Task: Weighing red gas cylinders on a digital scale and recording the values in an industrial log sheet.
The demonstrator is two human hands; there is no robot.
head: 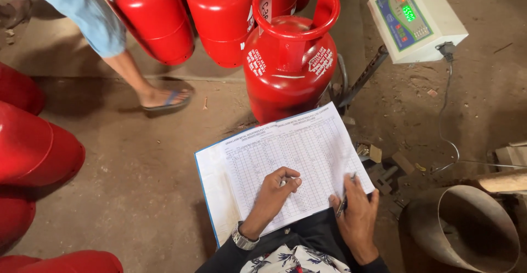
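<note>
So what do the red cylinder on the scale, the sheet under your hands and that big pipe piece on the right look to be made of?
Red cylinder: painted metal by its look, glossy, with highlights on shoulder and ring handle. Sheet: white printed paper, matte, on a blue-edged backing, under the left hand and right hand. Pipe piece: probably bare metal, dull grey-brown, thin curved wall.
</note>
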